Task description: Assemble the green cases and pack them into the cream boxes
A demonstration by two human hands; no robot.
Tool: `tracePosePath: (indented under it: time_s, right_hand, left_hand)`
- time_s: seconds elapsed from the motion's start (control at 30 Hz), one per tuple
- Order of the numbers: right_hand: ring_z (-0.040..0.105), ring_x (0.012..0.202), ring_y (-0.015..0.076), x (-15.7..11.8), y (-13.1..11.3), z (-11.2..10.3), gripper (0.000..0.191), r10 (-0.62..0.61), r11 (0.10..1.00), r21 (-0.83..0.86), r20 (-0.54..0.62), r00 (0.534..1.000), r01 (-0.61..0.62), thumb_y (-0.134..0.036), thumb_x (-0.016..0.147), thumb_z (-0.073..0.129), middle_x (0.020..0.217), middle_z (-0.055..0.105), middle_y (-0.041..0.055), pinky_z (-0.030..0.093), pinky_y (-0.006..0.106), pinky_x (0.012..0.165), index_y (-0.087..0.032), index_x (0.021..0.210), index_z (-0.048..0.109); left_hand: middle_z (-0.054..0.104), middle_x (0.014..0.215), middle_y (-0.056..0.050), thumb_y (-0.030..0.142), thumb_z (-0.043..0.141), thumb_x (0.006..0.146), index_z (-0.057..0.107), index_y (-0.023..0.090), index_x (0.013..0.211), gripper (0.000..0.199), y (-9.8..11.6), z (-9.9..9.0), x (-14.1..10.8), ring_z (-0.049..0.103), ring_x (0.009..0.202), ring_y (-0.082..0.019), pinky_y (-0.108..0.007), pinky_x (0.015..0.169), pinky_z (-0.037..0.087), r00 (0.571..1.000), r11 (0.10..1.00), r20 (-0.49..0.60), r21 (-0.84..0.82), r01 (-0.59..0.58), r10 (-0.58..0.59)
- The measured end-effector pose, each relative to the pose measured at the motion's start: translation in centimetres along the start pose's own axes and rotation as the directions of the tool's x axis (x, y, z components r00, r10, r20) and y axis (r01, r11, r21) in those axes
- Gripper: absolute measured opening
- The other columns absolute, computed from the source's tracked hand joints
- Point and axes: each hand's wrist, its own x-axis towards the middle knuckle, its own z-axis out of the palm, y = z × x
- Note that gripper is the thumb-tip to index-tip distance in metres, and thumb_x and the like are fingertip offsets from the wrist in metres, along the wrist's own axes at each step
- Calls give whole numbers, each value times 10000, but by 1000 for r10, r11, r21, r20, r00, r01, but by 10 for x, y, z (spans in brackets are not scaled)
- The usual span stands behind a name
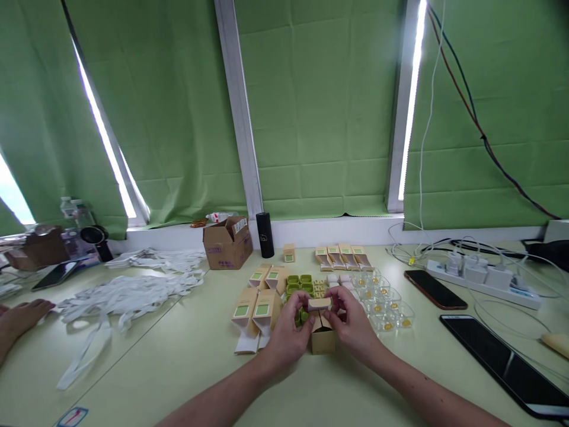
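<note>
In the head view a small kraft-paper box [323, 342] stands in front of me with its top partly folded. My left hand [288, 329] grips the box's upper left side, its fingers closed at the pale top flap [319, 303]. From the other side my right hand [353, 323] pinches the same flap and upper edge. Green square cups [300, 280], partly hidden by my left hand, stand just behind. Small beige pieces [319, 287] and white-pink pieces [338, 279] lie beyond the box. Clear plastic cups with yellow centres [387, 302] are grouped right of my right hand.
Flattened kraft boxes [255, 309] lie left, more [344, 258] at the back. A brown carton [228, 243] and black cylinder [265, 235] stand near the wall. White straps [133, 290] and another person's hand [27, 317] are left; phones [435, 289] and a power strip [484, 279] right.
</note>
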Motion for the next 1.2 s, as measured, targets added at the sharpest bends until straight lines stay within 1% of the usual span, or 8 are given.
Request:
tracePosePath:
  time_s: [0.23,0.37,0.47,0.57,0.67,0.77,0.9,1.2]
  right_hand:
    - [558,736,190,-2,-17,-12,174,-190,980,-63,9,982,190,-172,881,560,893,556,25,425,280,570,-243,1017,643]
    - [547,709,186,-3,-20,-19,120,-291,954,-73,8,957,291,-228,950,547,856,580,24,414,291,579,-239,998,657]
    - [532,676,183,-3,-20,-21,97,-316,943,-102,33,948,318,-264,965,570,822,597,25,404,300,576,-234,945,659]
    - [526,659,185,-3,-21,-21,88,-331,931,-139,63,942,336,-252,959,579,790,590,20,399,309,581,-233,908,648]
    - [538,657,191,-3,-22,-22,81,-345,922,-157,84,935,354,-252,959,582,770,587,20,408,318,586,-238,894,628]
    - [552,658,198,-4,-23,-23,85,-351,915,-174,102,931,364,-265,960,578,769,610,31,418,332,591,-240,892,624]
    - [560,671,209,-5,-24,-25,92,-390,884,-224,130,912,410,-247,951,575,747,610,33,412,342,600,-243,870,619]
    - [553,678,220,-5,-19,-28,94,-490,804,-273,200,849,528,-170,896,580,740,601,33,375,342,605,-249,852,605]
  left_hand:
    - [687,1132,-95,212,609,940,589,222,1078,140,6,-2,1,646,1086,-255,-397,960,522,1000,999,1,40,-28,28]
    - [702,1145,-98,202,611,931,583,225,997,76,5,-2,0,647,1115,-259,-398,979,515,999,996,5,75,-51,50]
    - [703,1115,-96,175,605,916,573,224,946,66,3,-4,0,649,1104,-262,-413,989,511,995,987,6,129,-97,97]
    - [693,1135,-98,174,591,926,603,228,994,88,5,-10,-1,639,1111,-273,-435,986,508,983,966,14,185,-181,182]
    - [690,1176,-103,179,577,933,630,235,1051,141,10,-18,-3,605,1146,-292,-470,1008,484,950,920,56,234,-313,309]
    - [697,1123,-106,189,606,919,652,231,1045,140,14,-22,-4,576,1124,-306,-489,1003,457,917,862,86,314,-397,390]
    - [683,999,-100,193,641,905,669,219,994,96,14,-22,-5,563,1022,-294,-464,918,451,900,808,101,407,-426,424]
    - [646,862,-79,142,637,859,634,220,922,101,11,-22,-6,539,903,-274,-441,815,420,874,749,146,462,-475,464]
